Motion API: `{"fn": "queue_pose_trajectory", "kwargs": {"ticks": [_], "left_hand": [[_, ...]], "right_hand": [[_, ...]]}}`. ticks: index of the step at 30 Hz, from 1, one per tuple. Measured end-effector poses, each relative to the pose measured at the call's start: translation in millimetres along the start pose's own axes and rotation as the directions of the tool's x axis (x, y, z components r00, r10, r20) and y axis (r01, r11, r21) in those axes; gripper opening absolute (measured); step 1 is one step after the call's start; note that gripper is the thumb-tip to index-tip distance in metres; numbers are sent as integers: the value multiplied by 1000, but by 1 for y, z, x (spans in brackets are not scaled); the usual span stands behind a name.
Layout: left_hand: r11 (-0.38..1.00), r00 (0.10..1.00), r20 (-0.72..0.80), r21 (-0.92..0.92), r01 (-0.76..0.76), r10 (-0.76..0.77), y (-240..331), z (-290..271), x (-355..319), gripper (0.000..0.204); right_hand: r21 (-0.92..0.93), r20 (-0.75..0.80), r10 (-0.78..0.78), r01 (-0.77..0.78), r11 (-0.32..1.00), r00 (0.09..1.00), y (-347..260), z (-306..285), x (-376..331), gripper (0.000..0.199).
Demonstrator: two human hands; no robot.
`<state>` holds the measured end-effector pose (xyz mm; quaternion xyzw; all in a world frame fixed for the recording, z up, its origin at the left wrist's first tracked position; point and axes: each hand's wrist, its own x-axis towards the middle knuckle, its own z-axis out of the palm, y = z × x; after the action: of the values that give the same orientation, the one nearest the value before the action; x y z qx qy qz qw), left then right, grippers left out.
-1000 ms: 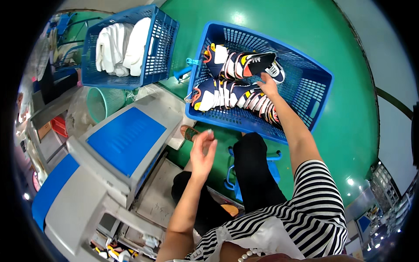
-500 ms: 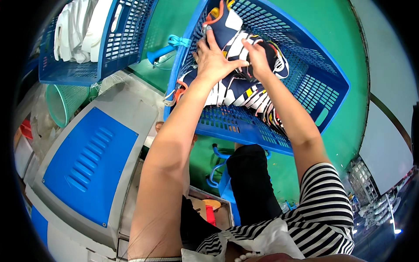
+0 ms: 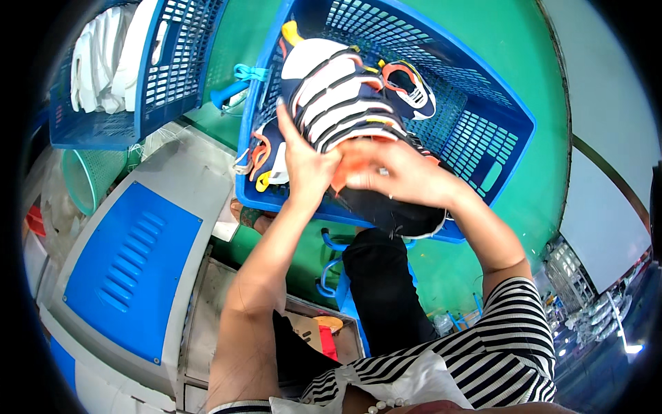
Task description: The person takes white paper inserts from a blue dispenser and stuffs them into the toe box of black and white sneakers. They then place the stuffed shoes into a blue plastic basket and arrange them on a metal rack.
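A long nested stack of shoe uppers (image 3: 338, 93), white and navy with orange linings and black edges, slants across the big blue plastic crate (image 3: 507, 103). My left hand (image 3: 307, 165) grips the stack's left side near its close end, index finger stretched along it. My right hand (image 3: 407, 172), smeared by motion, is closed over the near end, where an orange lining shows between my hands. Below it a black part of the stack hangs over the crate's near rim. One loose shoe upper (image 3: 408, 86) lies beyond the stack, and another (image 3: 265, 155) sits at the crate's left side.
At upper left stands a second blue crate (image 3: 145, 90) holding white pieces (image 3: 103, 62). A green mesh basket (image 3: 89, 176) is below it. A grey machine housing with a blue vented panel (image 3: 134, 269) fills the left. A blue stool (image 3: 334, 262) stands by my knee.
The uppers that lay in the crate are now gathered into a long stack and lifted toward me. My right hand has come down and nearer; my left hand has moved down and left.
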<state>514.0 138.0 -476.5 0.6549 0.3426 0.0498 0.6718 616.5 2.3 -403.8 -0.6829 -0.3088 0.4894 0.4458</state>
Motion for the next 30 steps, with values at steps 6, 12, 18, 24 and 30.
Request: {"fn": "queue_pose_trajectory", "kwargs": {"ticks": [6,12,18,24,30], "left_hand": [[996,997,-62,78,-32,37,20,-34,-56,107],[999,962,-272,50,-10,23,36,-85,-75,107],[993,941,-339,112,34,6,52,-94,-82,104],[998,943,-329,-46,31,-44,46,-104,-91,100],[998,961,-272,44,-45,56,43,-103,-86,93]], "right_hand": [[515,-420,354,-101,851,836,80,-96,16,49],[-470,-722,192,-674,570,665,324,-80,60,61],[-515,-616,257,-628,584,745,324,-124,37,39],[23,352,812,-871,490,466,208,-178,-69,35],[-115,-410,865,-957,266,289,343,-44,-172,34]]}}
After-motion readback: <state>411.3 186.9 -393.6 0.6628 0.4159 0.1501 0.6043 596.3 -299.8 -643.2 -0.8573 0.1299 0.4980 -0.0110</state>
